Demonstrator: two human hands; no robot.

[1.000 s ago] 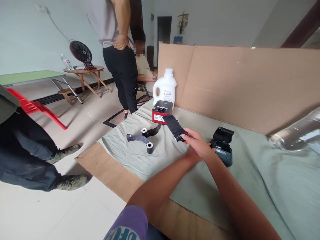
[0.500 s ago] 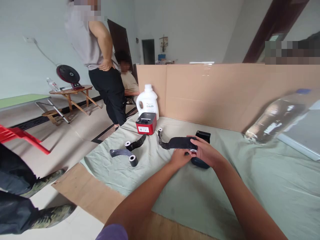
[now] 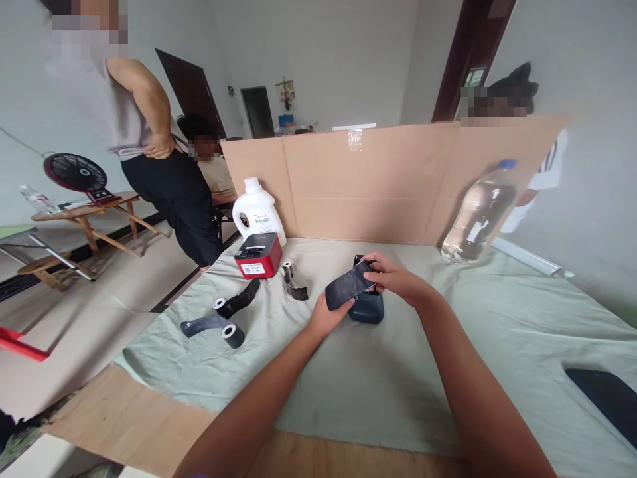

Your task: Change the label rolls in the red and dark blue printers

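Note:
A loose strip of black paper [image 3: 347, 285] stretches between my two hands, tilted up toward the right. My left hand [image 3: 329, 317] is closed around its lower end from beneath. Its upper end is pinched by my right hand [image 3: 389, 273]; a pale edge under those fingers may be a roll core, mostly hidden. Below the strip, a dark blue handheld device [image 3: 367, 311] lies on the cloth, partly covered. Left of my hands, a small black paper roll [image 3: 287, 268] has its tail curled out. Two more rolls lie further left, a black roll [image 3: 233, 336] and another one [image 3: 219, 306], with tails unrolled.
A red and black box-shaped printer [image 3: 259, 257] stands before a white jug [image 3: 257, 211]. A cardboard panel [image 3: 368, 186] rises behind the green cloth [image 3: 428, 398]. At right are a large clear bottle [image 3: 480, 212] and a dark flat object [image 3: 604, 398]. Other people are beyond the table.
The view has turned right. The black strip, earlier stretched out toward the left roll's tail, is now apart from that tail and angled upward, with my left hand at its far end.

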